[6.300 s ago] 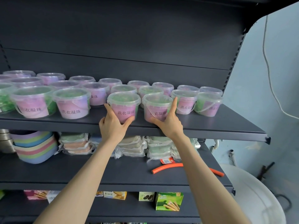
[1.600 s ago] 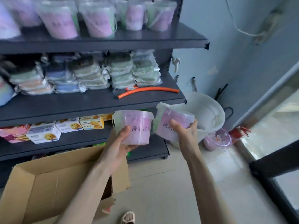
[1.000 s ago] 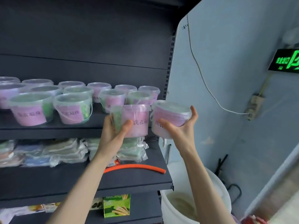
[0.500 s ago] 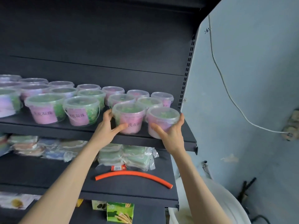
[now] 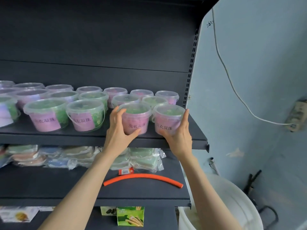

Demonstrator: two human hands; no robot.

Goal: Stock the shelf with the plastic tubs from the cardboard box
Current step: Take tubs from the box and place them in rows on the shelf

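Two grasps, fingers wrapped | left hand (image 5: 119, 136) on left tub (image 5: 135, 121) | right hand (image 5: 179, 138) on right tub (image 5: 167, 121) | shelf (image 5: 66, 137), 3 o'clock end | seat flush, labels out.

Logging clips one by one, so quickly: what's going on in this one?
A person is stocking a dark shelf with plastic tubs. Their left grip holds the left tub in the front row. The right grip holds the right tub beside it, at the shelf's right end. Both look set down on the shelf, with fingers curled round them. Matching tubs fill the rows behind and to the left. The cardboard box is out of view.
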